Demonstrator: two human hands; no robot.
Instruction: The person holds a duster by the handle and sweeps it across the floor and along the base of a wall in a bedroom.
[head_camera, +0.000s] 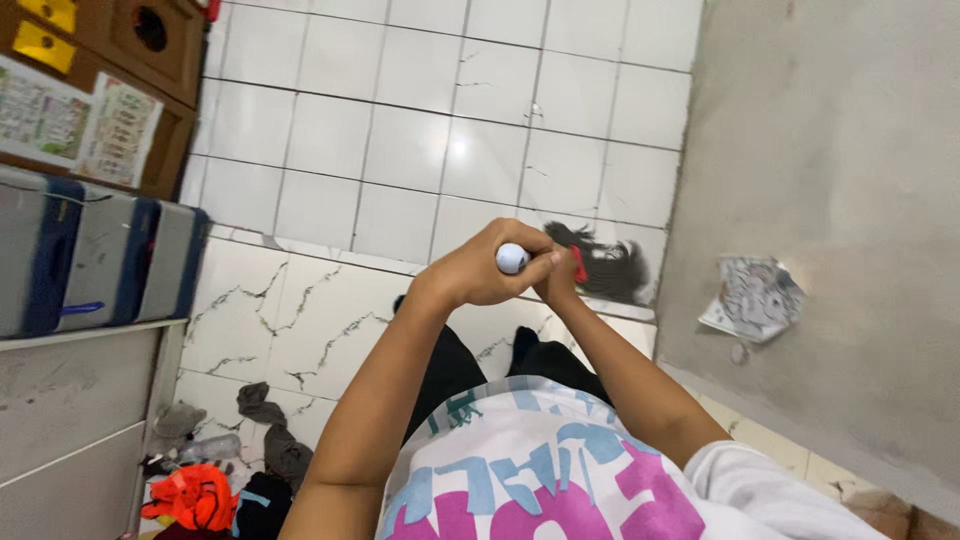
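Observation:
Both my hands meet in front of me on a long handle, of which only the white rounded end (512, 258) shows between my fingers. My left hand (480, 272) is wrapped around the top of it. My right hand (556, 280) grips just beside it, with a small red part (578, 264) of the tool showing by its fingers. Past my hands, a black bristly broom head (610, 268) rests on the white tiled floor (400, 140). The shaft itself is hidden behind my hands.
A crumpled printed paper (752, 297) lies on the grey concrete wall or floor at right. A grey and blue case (90, 250) sits on a cabinet at left. Clothes, an orange cloth (195, 497) and a plastic bottle (210, 449) lie at lower left.

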